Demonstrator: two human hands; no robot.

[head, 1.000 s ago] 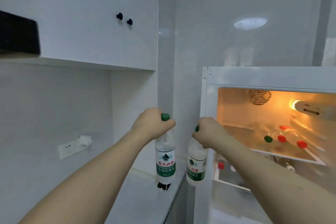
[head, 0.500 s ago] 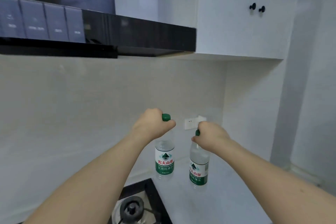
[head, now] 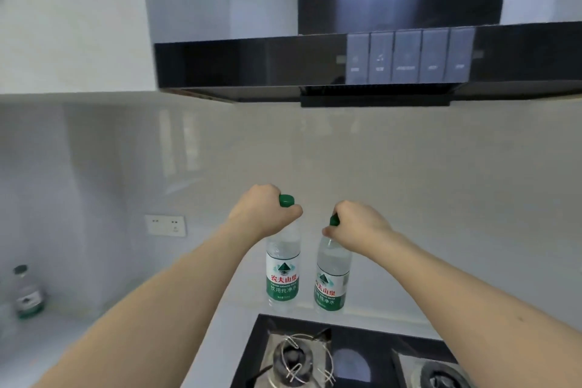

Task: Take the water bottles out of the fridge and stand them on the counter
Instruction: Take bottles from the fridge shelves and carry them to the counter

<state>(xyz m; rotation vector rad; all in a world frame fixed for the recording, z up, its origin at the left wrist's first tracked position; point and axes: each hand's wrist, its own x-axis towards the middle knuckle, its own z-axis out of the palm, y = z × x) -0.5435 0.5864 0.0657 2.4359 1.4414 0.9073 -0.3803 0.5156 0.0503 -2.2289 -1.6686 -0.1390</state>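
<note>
Both bottles, carried away from the fridge, now hang above the stove point(head: 330, 356); a third bottle point(head: 27, 291) has appeared at far left.

A black range hood point(head: 315, 66) hangs above a gas stove point(head: 346, 356); wall socket point(head: 165, 225) leftward.
</note>
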